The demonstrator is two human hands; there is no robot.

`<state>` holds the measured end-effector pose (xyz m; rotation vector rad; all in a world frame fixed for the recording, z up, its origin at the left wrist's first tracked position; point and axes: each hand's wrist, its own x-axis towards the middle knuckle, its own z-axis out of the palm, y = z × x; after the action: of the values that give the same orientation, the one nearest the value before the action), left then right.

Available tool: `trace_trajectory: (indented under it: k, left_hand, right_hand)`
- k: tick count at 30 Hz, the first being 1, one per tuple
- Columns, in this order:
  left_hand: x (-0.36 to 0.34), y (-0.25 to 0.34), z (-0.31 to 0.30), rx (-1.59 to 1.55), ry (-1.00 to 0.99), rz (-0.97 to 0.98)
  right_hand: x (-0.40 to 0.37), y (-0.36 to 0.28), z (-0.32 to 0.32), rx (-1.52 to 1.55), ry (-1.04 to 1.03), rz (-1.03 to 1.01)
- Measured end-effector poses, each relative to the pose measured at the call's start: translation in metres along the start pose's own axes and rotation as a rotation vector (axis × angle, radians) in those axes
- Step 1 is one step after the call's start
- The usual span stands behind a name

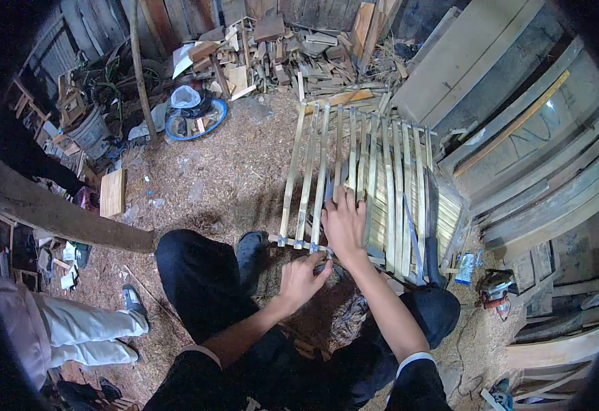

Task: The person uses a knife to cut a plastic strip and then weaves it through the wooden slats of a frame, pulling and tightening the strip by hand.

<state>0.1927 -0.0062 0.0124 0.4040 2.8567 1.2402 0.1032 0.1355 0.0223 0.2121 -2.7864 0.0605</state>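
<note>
A frame of pale wooden slats (310,164) lies in front of my knees, its slats joined to crosspieces at both ends, with blue-grey bindings at the near end. My right hand (345,222) is closed around one of the middle slats, the fingers curved over it and the thumb on its left side. Beside that thumb a thin blue strip (328,190) shows. My left hand (302,279) pinches at the near crosspiece, just below the right wrist; what lies between its fingertips is too small to make out. A long dark blade-like tool (432,233) rests along the frame's right side.
Scrap wood (279,58) is heaped at the back, near a blue-rimmed basin (197,122). Boards (474,51) lean at the right, with a red power tool (496,291) below. A wooden post (67,214) and a person in light trousers (84,322) are at the left.
</note>
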Motion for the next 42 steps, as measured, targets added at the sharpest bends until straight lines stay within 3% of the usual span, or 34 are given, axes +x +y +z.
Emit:
trace_trajectory:
  k: [9, 11, 12, 15, 16, 19, 23, 27, 29, 30, 34, 37, 39, 41, 42]
  left_hand:
    - [0.000, -0.001, 0.000, -0.059, 0.048, 0.041]
    - [-0.002, 0.001, 0.002, -0.075, 0.071, -0.006]
    - [-0.001, 0.004, 0.000, -0.080, 0.069, -0.005]
    - [-0.001, 0.008, -0.002, -0.081, -0.095, -0.169]
    - [-0.002, 0.004, 0.002, -0.129, -0.035, -0.124]
    - [-0.003, 0.003, 0.004, -0.187, 0.038, -0.068]
    - [0.000, 0.002, 0.006, -0.253, 0.039, -0.100]
    - [0.000, 0.007, 0.003, -0.272, 0.044, -0.069]
    - [-0.002, -0.002, 0.013, -0.558, 0.005, -0.144]
    - [-0.002, 0.004, 0.007, -0.654, -0.122, -0.288]
    - [-0.009, -0.010, 0.021, -0.803, -0.142, -0.246]
    - [-0.011, -0.006, 0.019, -0.920, -0.125, -0.233]
    - [-0.012, -0.002, 0.012, -1.022, -0.204, -0.560]
    - [-0.012, -0.002, 0.015, -1.152, -0.201, -0.636]
    - [-0.011, -0.003, 0.016, -1.282, -0.202, -0.711]
  right_hand:
    - [-0.003, -0.001, 0.005, 0.512, 0.097, 0.307]
    - [-0.002, 0.001, -0.013, 0.715, -0.031, 0.419]
    - [0.001, 0.004, -0.013, 1.054, -0.016, 0.380]
    - [-0.015, 0.015, -0.035, 1.254, -0.106, 0.382]
    - [-0.019, 0.018, -0.035, 1.177, 0.054, 0.192]
    - [-0.028, 0.022, -0.069, 1.131, -0.087, 0.360]
    - [-0.052, 0.030, -0.074, 1.131, -0.163, 0.388]
    - [-0.068, 0.038, -0.065, 0.931, -0.144, 0.237]
    - [-0.069, 0.036, -0.057, 0.842, -0.035, 0.173]
    - [-0.069, 0.034, -0.057, 0.755, 0.065, 0.104]
    - [-0.068, 0.031, -0.062, 0.686, -0.072, 0.115]
    - [-0.070, 0.023, -0.051, 0.503, -0.037, 0.104]
    - [-0.069, 0.021, -0.043, 0.446, -0.058, 0.083]
    - [-0.069, 0.024, -0.037, 0.318, 0.073, -0.124]
    - [-0.068, 0.023, -0.039, 0.319, 0.073, -0.126]
